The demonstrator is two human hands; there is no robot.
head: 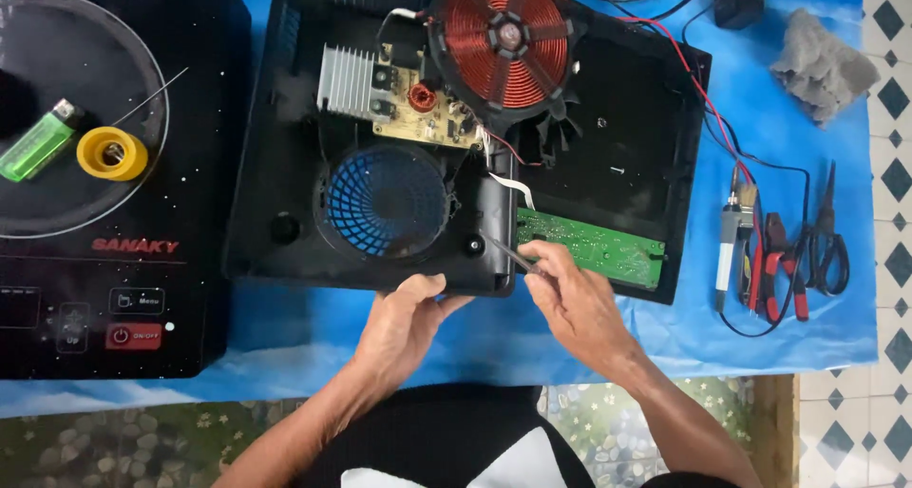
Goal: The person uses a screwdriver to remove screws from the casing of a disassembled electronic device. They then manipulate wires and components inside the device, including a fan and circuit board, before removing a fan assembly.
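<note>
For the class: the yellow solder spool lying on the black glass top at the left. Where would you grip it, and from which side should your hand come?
Grip the yellow solder spool across its round outer rim, coming straight down from above. It lies flat with its hole facing up, so the rim is exposed all round. Keep your fingers clear of the green lighter close on its left and the loose wire end trailing up to the right.

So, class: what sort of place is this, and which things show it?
Probably a home repair bench: an opened induction cooker with bare copper coil, a soldering iron, and pliers on a blue cloth.

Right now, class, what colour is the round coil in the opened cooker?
Copper-red coil, clearest in the head view.
</note>
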